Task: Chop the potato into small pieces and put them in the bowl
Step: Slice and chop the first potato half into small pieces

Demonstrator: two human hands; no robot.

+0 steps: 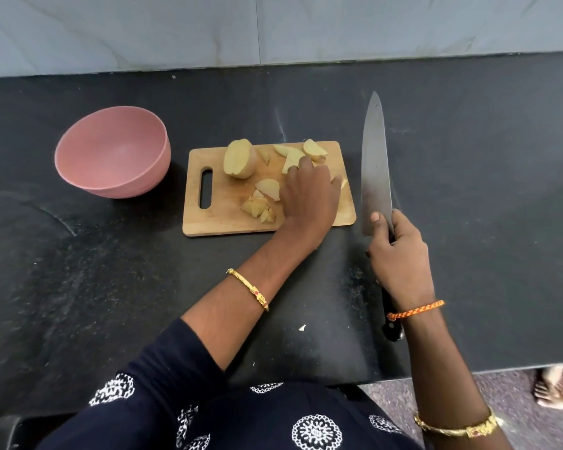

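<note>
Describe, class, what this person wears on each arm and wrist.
The left arm has a dark navy sleeve with white round patterns and a thin gold bangle. The right arm wears an orange braided thread at the wrist and a gold bangle higher up.
</note>
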